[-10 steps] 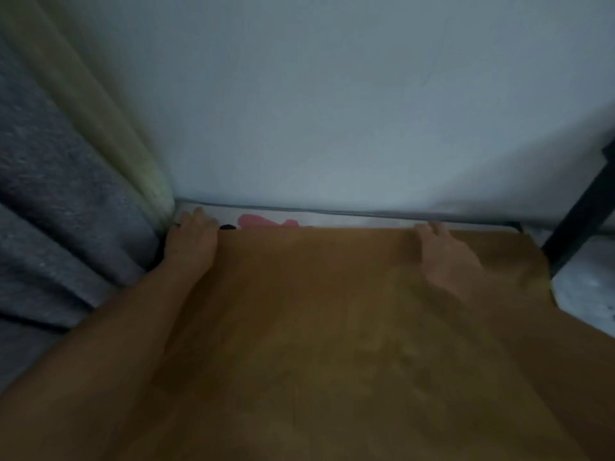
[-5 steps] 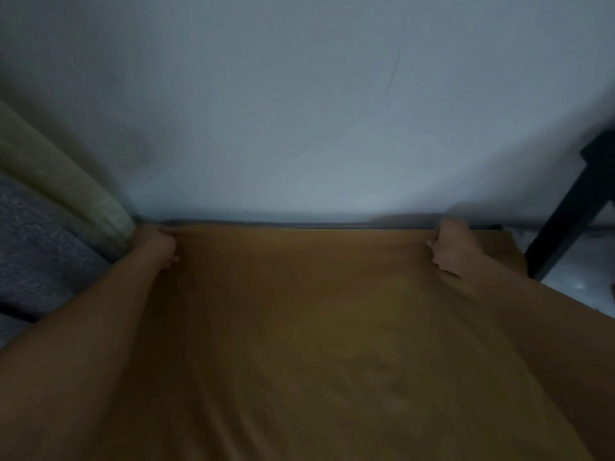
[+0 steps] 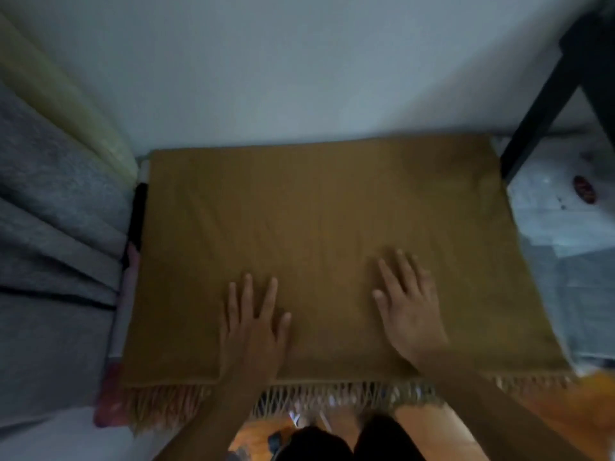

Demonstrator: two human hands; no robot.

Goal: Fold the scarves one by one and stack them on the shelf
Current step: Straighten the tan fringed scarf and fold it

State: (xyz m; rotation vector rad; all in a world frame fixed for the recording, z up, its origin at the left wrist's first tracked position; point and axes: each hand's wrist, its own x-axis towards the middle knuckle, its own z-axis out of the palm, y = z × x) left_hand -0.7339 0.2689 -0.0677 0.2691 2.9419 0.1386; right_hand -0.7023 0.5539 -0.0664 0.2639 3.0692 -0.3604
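A mustard-brown scarf (image 3: 319, 207) lies spread flat in front of me, its far edge against the wall and its fringe (image 3: 332, 394) hanging over the near edge. My left hand (image 3: 256, 324) rests palm down on the cloth near the front, fingers straight and spread. To its right, my right hand (image 3: 407, 307) lies flat on the same scarf, fingers straight too. Neither hand grips the cloth. A strip of patterned pink, white and black fabric (image 3: 128, 307) peeks out under the scarf's left edge.
Grey fabric (image 3: 56, 227) and a pale rolled cushion (image 3: 66, 104) crowd the left side. A white wall (image 3: 299, 61) closes the back. A black frame leg (image 3: 545, 101) slants down at the right, above a pale surface (image 3: 559, 207). Orange floor (image 3: 572, 404) shows below.
Both hands have let go of the scarf's far corners and come back to lie flat near its front. The view has pulled back, so the whole scarf and its fringe show.
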